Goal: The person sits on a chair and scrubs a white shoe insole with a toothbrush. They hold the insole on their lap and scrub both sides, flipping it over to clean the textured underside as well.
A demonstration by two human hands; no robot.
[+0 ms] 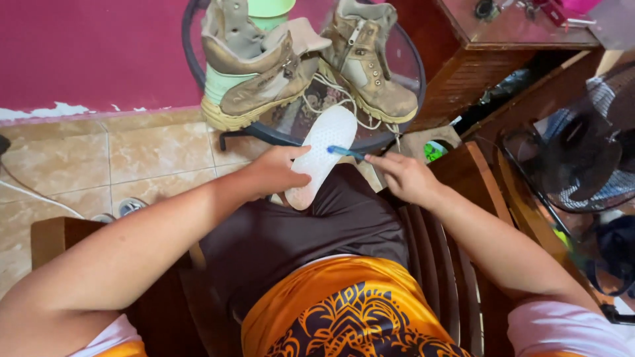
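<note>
My left hand [276, 170] grips a white perforated shoe insole [324, 149] by its side, holding it over my lap. My right hand [405, 177] holds a blue toothbrush [345, 152], whose head rests on the insole's surface. Two worn tan boots stand just beyond on a round glass table [405, 58]: one boot [254, 69] at the left, tipped sideways, and the other boot [367, 63] at the right, with pale laces trailing down.
A dark wooden cabinet [503, 46] stands at the upper right. A black floor fan [582, 152] sits to the right. I sit on a wooden slatted chair [436, 244]. Beige tiled floor [132, 158] and a magenta wall [86, 46] lie to the left.
</note>
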